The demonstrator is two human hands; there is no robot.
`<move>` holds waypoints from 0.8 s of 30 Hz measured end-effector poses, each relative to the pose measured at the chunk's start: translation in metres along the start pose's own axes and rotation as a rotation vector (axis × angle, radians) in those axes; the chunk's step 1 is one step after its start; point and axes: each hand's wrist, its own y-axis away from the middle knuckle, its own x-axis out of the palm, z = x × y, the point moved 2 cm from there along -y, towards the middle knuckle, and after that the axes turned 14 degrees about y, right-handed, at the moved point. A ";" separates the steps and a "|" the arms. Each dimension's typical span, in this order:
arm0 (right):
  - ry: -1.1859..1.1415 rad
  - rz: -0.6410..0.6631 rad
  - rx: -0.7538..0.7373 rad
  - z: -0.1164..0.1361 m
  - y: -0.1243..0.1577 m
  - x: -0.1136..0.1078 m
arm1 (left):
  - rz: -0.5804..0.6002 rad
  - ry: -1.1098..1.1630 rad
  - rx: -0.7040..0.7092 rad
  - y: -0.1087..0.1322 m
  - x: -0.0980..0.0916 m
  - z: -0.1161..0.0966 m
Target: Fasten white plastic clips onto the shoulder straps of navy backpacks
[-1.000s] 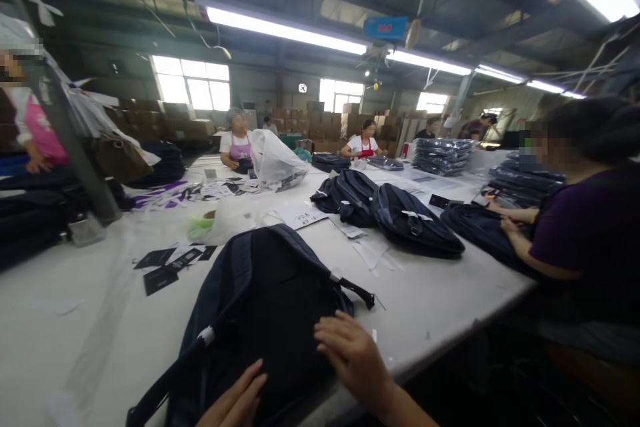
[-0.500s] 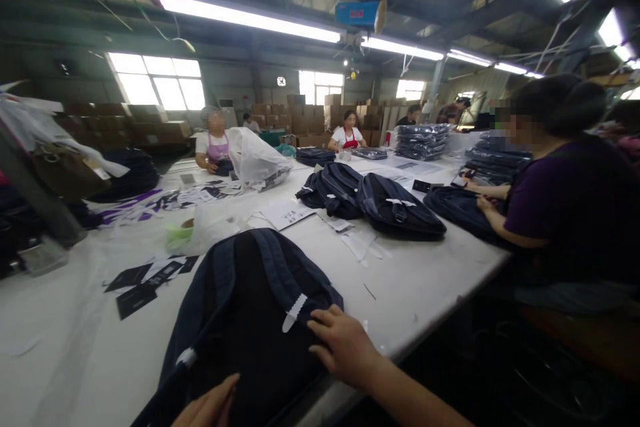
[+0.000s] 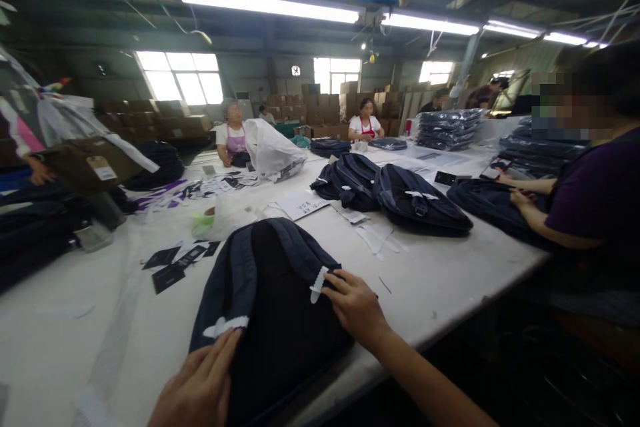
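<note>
A dark navy backpack (image 3: 280,340) lies on the white table before me, black back panel up, both shoulder straps showing. My left hand (image 3: 200,377) is closed at the lower part of the left strap (image 3: 243,273), fingertips beside its white paper piece (image 3: 225,325). Part of what those fingers hold is hidden. On the other side, my right hand (image 3: 357,307) has its fingers curled over the lower end of the right strap (image 3: 300,240), touching a second white piece (image 3: 318,284).
Black tags (image 3: 175,263) and a green tape roll (image 3: 203,220) lie to the left. Further off are more backpacks (image 3: 425,203), a white handwritten sheet (image 3: 303,205) and bagged stacks (image 3: 450,130). A person in purple (image 3: 595,180) handles a backpack at the right; others sit across the table.
My left hand has moved forward to the left strap's end, and its white piece now shows more fully. My right hand stays at the right strap. The whole view has shifted left.
</note>
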 end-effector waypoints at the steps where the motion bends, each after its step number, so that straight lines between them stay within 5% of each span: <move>1: -0.005 0.011 0.015 -0.004 -0.002 0.000 | 0.078 0.039 -0.009 0.000 0.007 -0.009; 4: -0.065 0.094 -0.009 -0.015 -0.005 0.004 | 0.234 0.151 -0.132 -0.002 0.018 -0.026; 9: -0.172 0.064 0.029 -0.016 0.002 -0.007 | 0.142 0.478 -0.251 -0.041 0.012 -0.042; 15: -0.489 -0.039 0.169 -0.006 -0.006 -0.038 | 0.142 1.413 -0.552 -0.114 0.085 -0.064; 18: -0.609 -0.027 0.240 -0.015 -0.014 -0.044 | 0.157 1.639 -0.524 -0.137 0.115 -0.070; 21: -0.672 -0.037 0.300 -0.029 -0.022 -0.048 | 0.304 1.754 -0.487 -0.147 0.125 -0.077; 24: -0.721 -0.047 0.319 -0.039 -0.029 -0.053 | 0.324 1.834 -0.464 -0.149 0.124 -0.085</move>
